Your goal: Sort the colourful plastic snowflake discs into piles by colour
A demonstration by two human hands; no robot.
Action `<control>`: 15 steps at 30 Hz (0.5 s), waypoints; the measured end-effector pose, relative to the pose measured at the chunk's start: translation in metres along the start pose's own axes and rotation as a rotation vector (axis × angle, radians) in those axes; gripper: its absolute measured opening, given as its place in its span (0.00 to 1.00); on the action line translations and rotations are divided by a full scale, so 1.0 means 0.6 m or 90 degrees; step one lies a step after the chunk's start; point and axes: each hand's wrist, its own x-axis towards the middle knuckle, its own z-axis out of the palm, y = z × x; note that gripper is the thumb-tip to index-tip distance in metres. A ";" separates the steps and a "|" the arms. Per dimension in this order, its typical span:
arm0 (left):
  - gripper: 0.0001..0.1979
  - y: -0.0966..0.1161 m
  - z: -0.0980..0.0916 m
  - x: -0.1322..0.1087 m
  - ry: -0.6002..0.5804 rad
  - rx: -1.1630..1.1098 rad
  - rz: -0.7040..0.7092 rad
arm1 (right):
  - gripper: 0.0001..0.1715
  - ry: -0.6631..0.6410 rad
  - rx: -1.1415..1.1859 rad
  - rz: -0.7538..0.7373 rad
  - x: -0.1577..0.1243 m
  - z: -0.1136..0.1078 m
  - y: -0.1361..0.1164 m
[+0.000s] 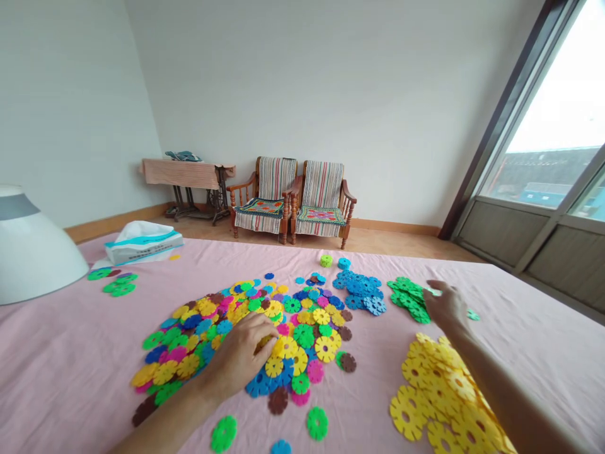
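Note:
Over the mixed pile of coloured notched discs (189, 366) is my left hand (248, 347), its fingers curled and the thumb close to them; a yellow disc shows between thumb and fingers. My right hand (444, 302) is at the right edge of the green disc pile (409, 297), fingers bent; a pale green piece shows by its fingertips. Left of the green pile lies a blue disc pile (360, 290). A large yellow disc pile (439, 391) spreads below and beside my right forearm.
A tissue box (144, 244) and a white rounded object (38, 252) stand at the left of the pink-covered table (368, 403). Two small disc stacks, lime (326, 260) and blue (344, 263), sit near the far edge. Two wooden chairs stand beyond.

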 end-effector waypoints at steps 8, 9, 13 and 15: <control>0.08 0.006 -0.006 -0.002 -0.001 -0.009 0.000 | 0.11 -0.371 0.219 -0.364 -0.166 0.058 -0.200; 0.08 0.006 -0.006 -0.002 0.000 -0.010 0.001 | 0.11 -0.402 0.226 -0.415 -0.182 0.059 -0.219; 0.08 0.004 -0.005 -0.003 -0.002 -0.015 0.002 | 0.14 -0.435 0.173 -0.491 -0.211 0.068 -0.263; 0.09 0.004 -0.005 -0.002 -0.004 -0.018 0.002 | 0.16 -0.446 0.146 -0.493 -0.209 0.076 -0.272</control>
